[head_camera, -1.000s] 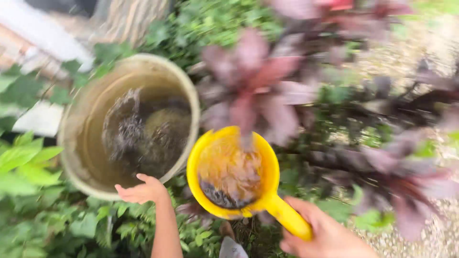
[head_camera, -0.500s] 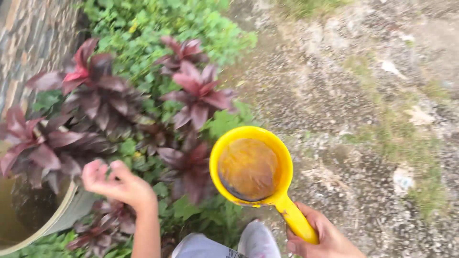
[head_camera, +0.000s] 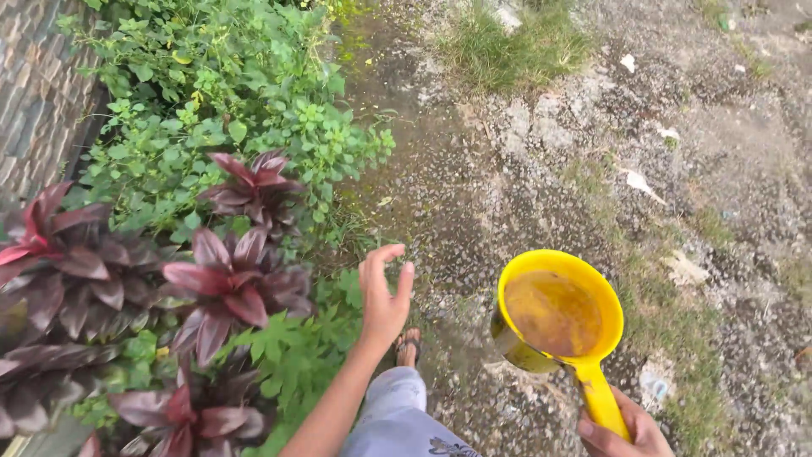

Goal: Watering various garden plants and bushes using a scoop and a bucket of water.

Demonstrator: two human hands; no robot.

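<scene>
My right hand (head_camera: 624, 433) grips the handle of a yellow plastic dipper (head_camera: 558, 311) at the lower right. The dipper is full of brownish water and is held level over the gravel path (head_camera: 524, 169). My left hand (head_camera: 383, 292) is raised with its fingers apart and holds nothing; it hovers beside the dark red leafy plants (head_camera: 224, 283) at the left. My foot in a sandal (head_camera: 408, 345) and a grey trouser leg (head_camera: 397, 419) show at the bottom centre.
Green shrubs (head_camera: 220, 93) fill the bed at the upper left, against a stone wall (head_camera: 38, 93). A grass tuft (head_camera: 516, 42) grows at the top of the path. Scraps of litter (head_camera: 639, 182) lie on the gravel to the right.
The view has swung right, away from the bucket, which is now out of sight. The filled dipper has moved right over the path. My left hand rose, fingers spread.
</scene>
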